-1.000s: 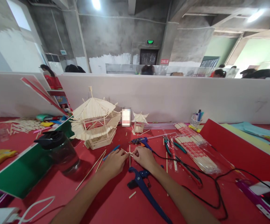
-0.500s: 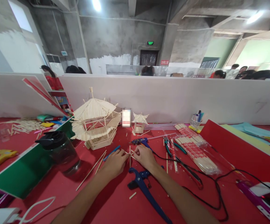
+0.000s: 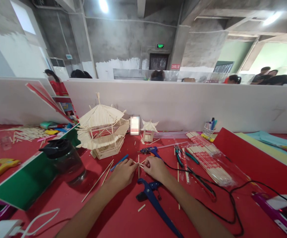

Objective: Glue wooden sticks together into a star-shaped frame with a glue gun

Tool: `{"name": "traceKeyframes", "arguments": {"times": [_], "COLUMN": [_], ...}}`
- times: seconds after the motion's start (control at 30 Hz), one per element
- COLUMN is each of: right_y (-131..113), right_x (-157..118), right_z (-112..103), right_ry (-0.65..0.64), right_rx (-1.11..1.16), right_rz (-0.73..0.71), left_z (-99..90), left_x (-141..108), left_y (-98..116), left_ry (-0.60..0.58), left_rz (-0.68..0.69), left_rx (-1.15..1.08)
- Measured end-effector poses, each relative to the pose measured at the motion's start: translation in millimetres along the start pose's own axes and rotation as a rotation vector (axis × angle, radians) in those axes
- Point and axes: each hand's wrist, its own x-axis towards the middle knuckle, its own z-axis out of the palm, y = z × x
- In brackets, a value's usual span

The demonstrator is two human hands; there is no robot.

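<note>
Several thin wooden sticks cross in a small star shape (image 3: pixel 138 159) on the red table, between my two hands. My left hand (image 3: pixel 125 171) is closed, its fingertips pinching the sticks near the crossing. From the other side my right hand (image 3: pixel 155 168) pinches a stick of the same star. Just beyond lies a blue glue gun (image 3: pixel 149 150). Nearer to me, below my hands, rests a blue pipe cutter (image 3: pixel 155 201). A blue stick-like tool (image 3: pixel 119 162) and loose wooden sticks (image 3: pixel 97 181) lie left of my left hand.
A large stick pavilion (image 3: pixel 101 132) and a small one (image 3: pixel 148 130) stand at the back. A dark water bottle (image 3: pixel 66 162) is on the left. Bagged sticks (image 3: pixel 207 158), pliers (image 3: pixel 179 158) and a black cable (image 3: pixel 229 193) lie right. A white partition (image 3: pixel 178 105) runs behind.
My right hand's fingers have shifted slightly at the star of sticks. My left hand stays almost still, pinching near the crossing. The view has moved very slightly.
</note>
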Motion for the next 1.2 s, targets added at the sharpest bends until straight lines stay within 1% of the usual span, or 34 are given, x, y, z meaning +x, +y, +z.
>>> {"name": "traceKeyframes", "arguments": {"times": [0.1, 0.23, 0.33, 0.43, 0.57, 0.67, 0.8, 0.93, 1.1, 1.17, 1.2], "right_y": [1.3, 2.5, 2.1, 1.4, 1.5, 3.2, 9.2, 12.3, 2.4, -4.0, -7.4], "right_x": [0.2, 2.1, 2.9, 1.9, -0.2, 0.4, 5.3, 10.4, 8.9, 6.8, 5.7], "right_z": [-2.5, 0.2, 1.7, -1.1, -6.0, -6.7, -10.3, -19.2, -25.9, -26.7, -26.8], "right_ry": [-0.003, -0.009, -0.025, -0.036, -0.043, -0.043, 0.007, 0.049, 0.047, 0.034, 0.024], "right_rx": [-0.010, -0.020, -0.025, -0.012, 0.047, 0.145, 0.381, 0.751, 1.225, 1.371, 1.432], "right_rz": [0.000, -0.005, -0.008, -0.010, -0.010, -0.004, 0.052, 0.125, 0.214, 0.241, 0.254], "left_z": [-1.9, -1.1, 2.0, 3.3, 0.3, -1.6, -0.7, 0.2, -0.7, -2.0, -3.1], "left_x": [-0.1, -0.3, -0.3, -0.8, -1.8, -2.1, -1.7, -1.5, -2.2, -2.4, -2.5], "left_y": [0.7, 0.3, -1.2, -1.7, -0.2, 0.6, -0.7, -2.4, -4.3, -5.8, -6.4], "left_ry": [-0.007, -0.018, -0.006, 0.008, 0.011, 0.012, 0.014, 0.008, 0.003, 0.024, 0.053], "left_rz": [-0.004, -0.001, 0.001, 0.001, -0.004, -0.009, -0.010, -0.012, -0.024, -0.047, -0.063], "left_rx": [-0.003, -0.012, -0.016, -0.026, -0.050, -0.077, -0.081, -0.071, -0.091, -0.108, -0.129]}}
